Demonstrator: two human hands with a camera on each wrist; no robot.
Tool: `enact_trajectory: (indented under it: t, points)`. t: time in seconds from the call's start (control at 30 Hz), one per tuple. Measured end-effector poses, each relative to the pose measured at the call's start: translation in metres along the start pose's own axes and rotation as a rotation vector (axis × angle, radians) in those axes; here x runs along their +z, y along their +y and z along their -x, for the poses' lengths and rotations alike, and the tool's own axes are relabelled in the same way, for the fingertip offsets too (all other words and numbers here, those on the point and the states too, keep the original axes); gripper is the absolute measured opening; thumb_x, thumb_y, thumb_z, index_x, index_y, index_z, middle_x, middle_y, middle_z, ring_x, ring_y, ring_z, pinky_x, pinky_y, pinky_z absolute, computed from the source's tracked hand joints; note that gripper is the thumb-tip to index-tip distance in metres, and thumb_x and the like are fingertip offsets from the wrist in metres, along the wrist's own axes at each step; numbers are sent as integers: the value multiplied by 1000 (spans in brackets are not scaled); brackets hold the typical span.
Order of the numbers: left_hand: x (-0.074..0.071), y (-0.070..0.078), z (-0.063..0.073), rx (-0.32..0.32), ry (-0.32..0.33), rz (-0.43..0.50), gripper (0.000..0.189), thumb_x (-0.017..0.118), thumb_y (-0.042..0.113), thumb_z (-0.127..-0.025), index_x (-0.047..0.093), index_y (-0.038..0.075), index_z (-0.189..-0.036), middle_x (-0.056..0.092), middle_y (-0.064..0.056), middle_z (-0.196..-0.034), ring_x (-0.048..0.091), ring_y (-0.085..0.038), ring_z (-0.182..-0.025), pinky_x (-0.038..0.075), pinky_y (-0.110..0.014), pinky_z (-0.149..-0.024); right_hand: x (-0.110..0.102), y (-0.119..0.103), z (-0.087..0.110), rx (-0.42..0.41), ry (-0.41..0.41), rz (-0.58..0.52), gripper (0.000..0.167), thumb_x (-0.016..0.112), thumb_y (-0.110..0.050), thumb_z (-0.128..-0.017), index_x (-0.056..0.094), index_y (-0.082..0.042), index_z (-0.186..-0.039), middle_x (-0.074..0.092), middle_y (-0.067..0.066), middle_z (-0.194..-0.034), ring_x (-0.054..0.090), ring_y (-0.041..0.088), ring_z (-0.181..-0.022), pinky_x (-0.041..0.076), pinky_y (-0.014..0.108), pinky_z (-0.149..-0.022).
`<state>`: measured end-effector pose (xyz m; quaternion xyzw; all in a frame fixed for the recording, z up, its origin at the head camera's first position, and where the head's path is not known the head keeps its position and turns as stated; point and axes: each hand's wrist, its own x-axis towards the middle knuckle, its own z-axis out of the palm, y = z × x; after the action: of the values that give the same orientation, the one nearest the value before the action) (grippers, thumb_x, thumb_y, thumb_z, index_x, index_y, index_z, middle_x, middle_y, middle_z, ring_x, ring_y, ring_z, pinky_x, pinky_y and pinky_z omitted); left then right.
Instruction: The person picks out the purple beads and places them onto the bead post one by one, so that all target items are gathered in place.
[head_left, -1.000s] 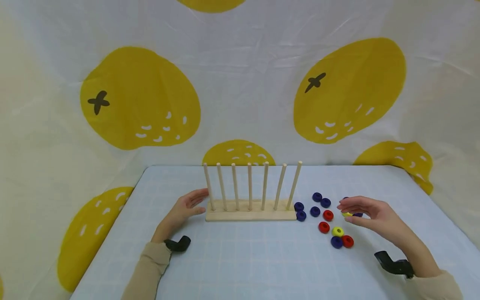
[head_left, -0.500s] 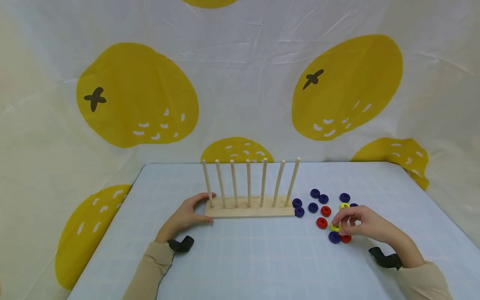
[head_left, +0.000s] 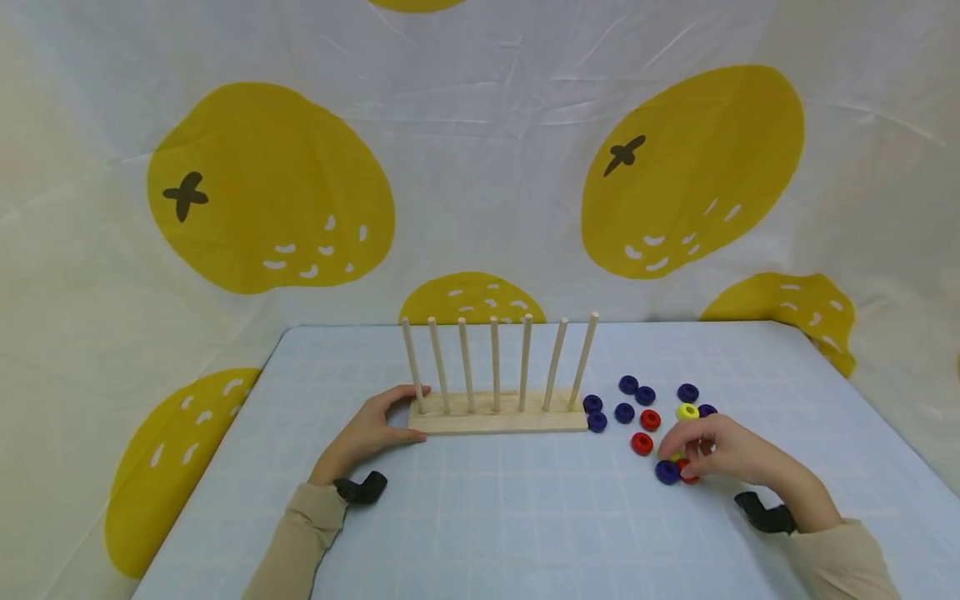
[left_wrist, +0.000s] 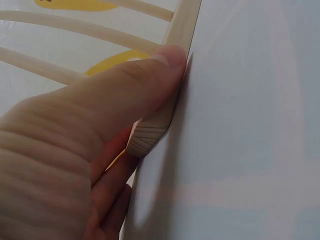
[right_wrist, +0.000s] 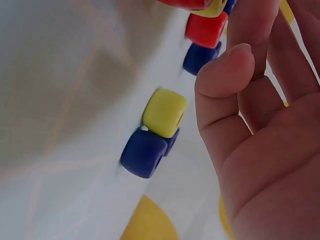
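My left hand (head_left: 371,432) grips the left end of a wooden peg stand (head_left: 510,424), whose several upright pegs (head_left: 495,367) carry nothing. In the left wrist view, the thumb (left_wrist: 167,57) lies along the base's front edge and the fingers go behind it. My right hand (head_left: 727,450) is low over the front of a group of bead rings, fingers bent, thumb apart from the index finger. Under its fingertips are a red ring (head_left: 688,473) and a mostly hidden yellow ring. A blue ring (head_left: 667,472) lies beside them. The right wrist view shows the thumb tip (right_wrist: 232,67) free.
More blue rings (head_left: 625,412), red rings (head_left: 642,443) and a yellow ring (head_left: 687,412) lie loose right of the stand. Two blue rings (head_left: 596,422) sit against its right end. A pale cloth (head_left: 510,525) covers the table; a fruit-print curtain (head_left: 487,192) hangs behind.
My left hand has moved from beside the stand to grip its left end. My right hand has come down and left onto the front rings, its fingers bending.
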<state>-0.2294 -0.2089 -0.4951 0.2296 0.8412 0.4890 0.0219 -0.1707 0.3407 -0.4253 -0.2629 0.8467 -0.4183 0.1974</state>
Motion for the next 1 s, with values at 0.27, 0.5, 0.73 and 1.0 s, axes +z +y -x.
enact_trajectory:
  t: [0.27,0.5,0.73,1.0]
  points:
    - [-1,5,2,-19,-10,12,66,90,23,-72,61,19,-132,58,4,-138,40,-24,-139,26,-50,-117,2,-1,-4,-41,-9,29,19,75,1,-84,76,-7,-100,72,4,-103,58,17,-72,53,25,-62]
    - [0,4,0,-29,-16,13,65,89,22,-73,61,19,-132,58,5,-139,39,-23,-139,26,-49,-117,4,-4,-6,-12,-12,46,19,76,0,-83,76,-9,-100,72,3,-103,58,17,-74,53,25,-64]
    - [0,4,1,-28,-14,1,65,89,23,-73,61,18,-131,58,4,-138,40,-24,-139,26,-51,-117,8,-3,-8,9,-12,46,20,79,-6,-82,77,-11,-101,72,3,-106,57,20,-78,50,24,-64]
    - [0,6,1,-30,1,-22,65,90,25,-72,63,19,-131,59,4,-138,41,-24,-138,27,-50,-117,11,-2,-8,36,-15,71,22,81,-8,-81,77,-13,-102,71,0,-106,55,18,-76,48,23,-62]
